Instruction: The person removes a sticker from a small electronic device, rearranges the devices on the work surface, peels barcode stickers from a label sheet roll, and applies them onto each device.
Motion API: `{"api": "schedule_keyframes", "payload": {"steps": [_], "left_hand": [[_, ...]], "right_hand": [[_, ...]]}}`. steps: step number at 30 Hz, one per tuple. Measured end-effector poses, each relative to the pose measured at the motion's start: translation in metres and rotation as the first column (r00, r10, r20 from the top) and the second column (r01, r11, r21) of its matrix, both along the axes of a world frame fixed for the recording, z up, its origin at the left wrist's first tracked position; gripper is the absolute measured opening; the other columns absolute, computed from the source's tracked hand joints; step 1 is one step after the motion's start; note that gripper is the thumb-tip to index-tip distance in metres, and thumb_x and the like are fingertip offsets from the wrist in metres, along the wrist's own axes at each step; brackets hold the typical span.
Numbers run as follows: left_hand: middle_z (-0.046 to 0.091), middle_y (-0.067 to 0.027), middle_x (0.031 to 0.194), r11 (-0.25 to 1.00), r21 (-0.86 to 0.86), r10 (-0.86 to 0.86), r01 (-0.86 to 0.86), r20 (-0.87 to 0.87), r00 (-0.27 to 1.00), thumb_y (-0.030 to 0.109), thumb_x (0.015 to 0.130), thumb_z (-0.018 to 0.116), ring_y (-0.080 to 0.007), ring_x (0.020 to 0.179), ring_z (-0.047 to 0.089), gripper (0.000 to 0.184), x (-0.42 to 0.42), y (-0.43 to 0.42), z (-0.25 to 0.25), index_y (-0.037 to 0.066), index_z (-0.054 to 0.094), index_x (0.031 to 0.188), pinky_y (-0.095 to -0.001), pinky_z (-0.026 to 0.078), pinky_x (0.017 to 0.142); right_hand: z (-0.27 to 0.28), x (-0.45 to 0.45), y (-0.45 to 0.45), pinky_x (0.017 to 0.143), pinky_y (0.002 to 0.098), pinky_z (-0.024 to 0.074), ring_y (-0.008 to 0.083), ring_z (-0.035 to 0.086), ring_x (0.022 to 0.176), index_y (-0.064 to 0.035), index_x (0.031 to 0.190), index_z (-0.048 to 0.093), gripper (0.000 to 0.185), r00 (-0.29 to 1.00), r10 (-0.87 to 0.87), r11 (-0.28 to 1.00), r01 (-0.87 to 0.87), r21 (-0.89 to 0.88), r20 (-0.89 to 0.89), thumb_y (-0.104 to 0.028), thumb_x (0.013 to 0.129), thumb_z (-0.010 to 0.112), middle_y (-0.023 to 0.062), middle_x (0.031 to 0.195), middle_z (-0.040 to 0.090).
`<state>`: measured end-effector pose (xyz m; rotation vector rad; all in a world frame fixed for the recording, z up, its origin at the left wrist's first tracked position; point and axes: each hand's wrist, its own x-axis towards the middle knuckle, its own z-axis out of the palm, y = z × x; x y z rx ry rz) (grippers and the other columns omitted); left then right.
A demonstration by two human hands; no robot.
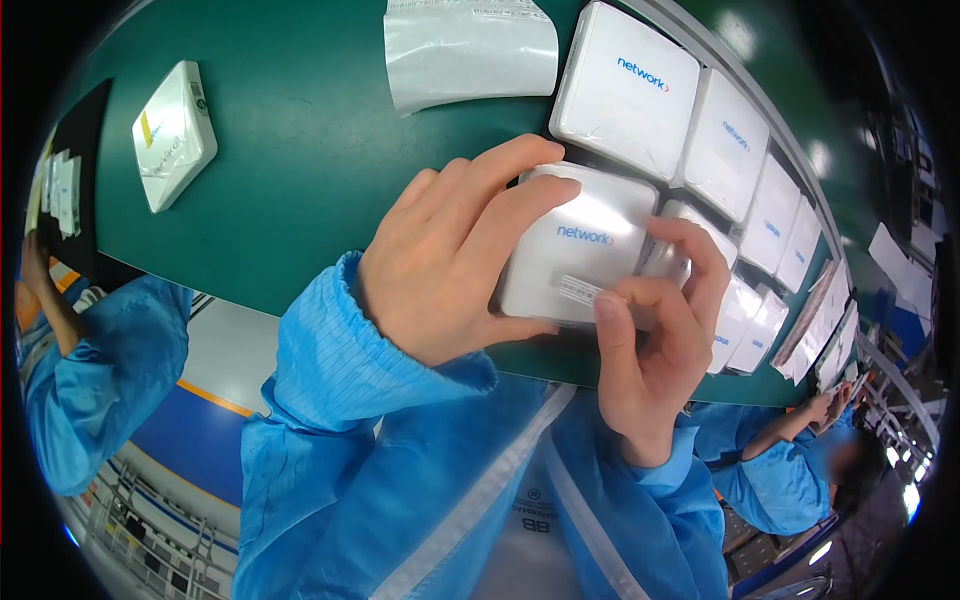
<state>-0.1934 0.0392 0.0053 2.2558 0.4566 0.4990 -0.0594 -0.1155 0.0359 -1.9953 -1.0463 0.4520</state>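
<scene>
White and filmed in clear wrap, the held box sat between two bare hands. The left hand had it in a spread grip, thumb at the lower edge, fingers bent over the upper left part. The right hand worked from the other side, thumb tip at the end of a barcode label, a curled finger against the box's right side. Whether that thumb pinched the label or only pressed it, I could not tell.

A sideways drag of the thumb could have skewed or creased the label, since its end lay right by the tip. Too hard a squeeze from the left could have wrinkled the wrap, and a careless twist could have pushed the box into its close neighbours and spoiled their rows.

Those neighbours, more white boxes printed "network", stood just beyond and to the right on the green bench. A pale, glossy sheet lay above the hands, its upper edge curled enough to catch on a passing sleeve. Well apart on the left rested another box with a yellow strip. Farther out, one co-worker showed at the left and another at the right.
</scene>
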Motion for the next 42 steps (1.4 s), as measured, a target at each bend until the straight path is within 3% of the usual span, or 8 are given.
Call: {"api": "schedule_keyframes", "payload": {"steps": [1,3,9,10,12,42], "left_hand": [[0.057,-0.016,0.14,1.0,-0.001,0.0,0.0,-0.001,1.0,0.023,0.044,0.099,-0.0355,0.116,0.063,0.099,0.0004,0.0001,-0.0009,0.008,0.056,0.132,-0.0413,0.05,0.09],[0.055,-0.0132,0.139,1.0,0.017,-0.003,0.002,0.051,0.999,0.02,0.052,0.094,-0.0309,0.101,0.062,0.087,0.0019,0.0011,-0.0033,0.009,0.057,0.13,-0.039,0.049,0.082],[0.055,-0.0133,0.139,1.0,0.01,-0.006,0.006,0.05,0.999,0.02,0.053,0.094,-0.0302,0.1,0.063,0.086,0.0019,0.0018,-0.0038,0.009,0.057,0.13,-0.0388,0.048,0.082],[0.055,-0.0133,0.139,1.0,0.008,-0.007,0.007,0.049,0.999,0.02,0.053,0.094,-0.0302,0.1,0.063,0.086,0.0018,0.0015,-0.0034,0.009,0.057,0.13,-0.0388,0.048,0.082],[0.057,-0.0157,0.141,1.0,-0.003,-0.009,0.009,-0.001,1.0,0.024,0.045,0.099,-0.0347,0.117,0.062,0.098,0.001,0.0009,-0.002,0.009,0.055,0.131,-0.0405,0.05,0.09],[0.057,-0.0163,0.14,1.0,-0.005,-0.021,0.021,-0.018,1.0,0.025,0.051,0.098,-0.0347,0.115,0.063,0.092,-0.0008,0.0032,-0.0018,0.009,0.056,0.131,-0.0411,0.051,0.09]], "right_hand": [[0.0007,0.0001,0.0007,0.107,0.0493,0.0323,0.0405,0.042,0.127,-0.0035,0.078,0.066,0.012,1.0,0.0,1.0,0.0,-0.001,-0.001,-0.008,0.078,0.078,0.0183,0.135,0.054],[0.0035,0.0004,0.0038,0.108,0.0495,0.0318,0.0409,0.041,0.128,-0.0038,0.078,0.066,0.012,0.994,0.076,0.996,-0.071,-0.06,0.082,-0.007,0.078,0.078,0.0183,0.135,0.053],[0.004,-0.0011,0.0056,0.109,0.0497,0.0315,0.0412,0.04,0.129,-0.0046,0.078,0.067,0.012,0.996,0.063,0.994,-0.057,-0.097,0.065,-0.008,0.078,0.078,0.018,0.135,0.053],[0.0038,-0.0009,0.0057,0.109,0.0497,0.0315,0.0412,0.04,0.129,-0.0046,0.078,0.067,0.012,0.996,0.062,0.994,-0.056,-0.098,0.064,-0.008,0.078,0.078,0.018,0.135,0.053],[0.0036,-0.0004,0.0063,0.109,0.05,0.0313,0.0411,0.04,0.129,-0.0047,0.079,0.066,0.013,0.994,0.075,0.993,-0.068,-0.093,0.078,-0.008,0.077,0.079,0.0179,0.135,0.053],[0.0018,-0.0022,0.0077,0.111,0.0522,0.0279,0.0416,0.038,0.129,-0.0061,0.079,0.067,0.013,0.989,0.089,0.991,-0.076,-0.109,0.122,-0.01,0.077,0.079,0.0172,0.134,0.053]]}}
